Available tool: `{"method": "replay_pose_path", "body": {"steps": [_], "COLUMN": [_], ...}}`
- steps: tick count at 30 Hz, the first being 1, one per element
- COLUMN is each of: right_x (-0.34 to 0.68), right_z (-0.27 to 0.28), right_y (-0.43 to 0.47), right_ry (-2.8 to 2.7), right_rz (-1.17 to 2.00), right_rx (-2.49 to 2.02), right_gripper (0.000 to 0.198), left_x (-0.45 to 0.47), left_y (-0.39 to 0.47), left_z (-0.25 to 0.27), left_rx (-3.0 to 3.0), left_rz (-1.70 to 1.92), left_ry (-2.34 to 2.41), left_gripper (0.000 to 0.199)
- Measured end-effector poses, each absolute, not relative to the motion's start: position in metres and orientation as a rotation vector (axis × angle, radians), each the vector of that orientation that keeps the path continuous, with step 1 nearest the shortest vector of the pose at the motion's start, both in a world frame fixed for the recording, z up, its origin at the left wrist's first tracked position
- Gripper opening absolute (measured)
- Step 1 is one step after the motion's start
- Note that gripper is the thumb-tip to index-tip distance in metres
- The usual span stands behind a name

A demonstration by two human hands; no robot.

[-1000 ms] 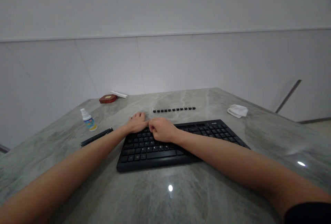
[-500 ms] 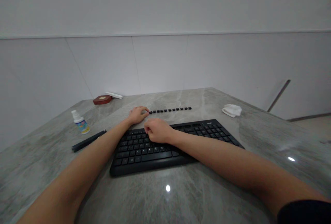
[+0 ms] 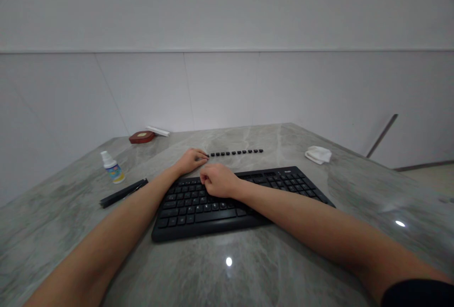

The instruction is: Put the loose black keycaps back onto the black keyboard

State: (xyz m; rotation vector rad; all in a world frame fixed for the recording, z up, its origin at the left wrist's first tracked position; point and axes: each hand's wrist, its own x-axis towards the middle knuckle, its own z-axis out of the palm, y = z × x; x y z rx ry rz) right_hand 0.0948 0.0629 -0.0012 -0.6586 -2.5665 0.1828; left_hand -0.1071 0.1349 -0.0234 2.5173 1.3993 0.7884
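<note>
A black keyboard (image 3: 213, 214) lies at a slight slant in front of me. Beyond it, several small black keycaps (image 3: 233, 153) stand in a row on the stone-patterned table. My left hand (image 3: 191, 160) rests at the row's left end, thumb and fingertips closed around the end keycap (image 3: 207, 155), which is partly covered. Curled over the keyboard's upper middle keys is my right hand (image 3: 219, 180), fingers pressed together. Whatever its fingers may hold is hidden from view.
To the left are a white spray bottle (image 3: 113, 169) with a blue and yellow label and a dark, slim tool (image 3: 122, 193). Farther back lie a red-brown box (image 3: 142, 137) and a white strip (image 3: 158, 131). A folded white cloth (image 3: 318, 154) lies at right.
The view has tilted slightly, so everything sits a little lower. My left fingers have shifted slightly at the end keycap; my right hand stays over the same keys.
</note>
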Motion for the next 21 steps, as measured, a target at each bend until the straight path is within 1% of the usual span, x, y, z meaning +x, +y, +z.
{"method": "replay_pose_path", "body": {"steps": [3,5,11,17,18,21], "right_x": [0.094,0.094,0.099,0.096,0.095,0.095], "right_z": [0.0,0.001,-0.001,-0.007,-0.007,-0.002], "right_y": [0.063,0.066,0.091,0.099,0.097,0.09], "right_ry": [-2.557,-2.499,-1.967,-1.964,-1.99,-2.155], "right_rz": [0.237,0.341,0.714,0.82,0.815,0.762], "right_rx": [-0.655,-0.713,-1.111,-1.131,-1.124,-1.041], "right_gripper": [0.018,0.018,0.02,0.033,0.031,0.018], "left_x": [-0.109,-0.11,-0.104,-0.084,-0.081,-0.076], "left_y": [0.133,0.131,0.12,0.07,0.058,0.026], "left_z": [-0.024,-0.023,-0.006,0.015,0.015,0.011], "left_rx": [2.435,2.364,2.182,2.2,2.243,2.399], "left_rz": [0.856,0.901,0.997,0.875,0.87,0.881], "left_ry": [1.429,1.459,1.515,1.308,1.297,1.345], "left_gripper": [0.023,0.025,0.033,0.022,0.02,0.017]}}
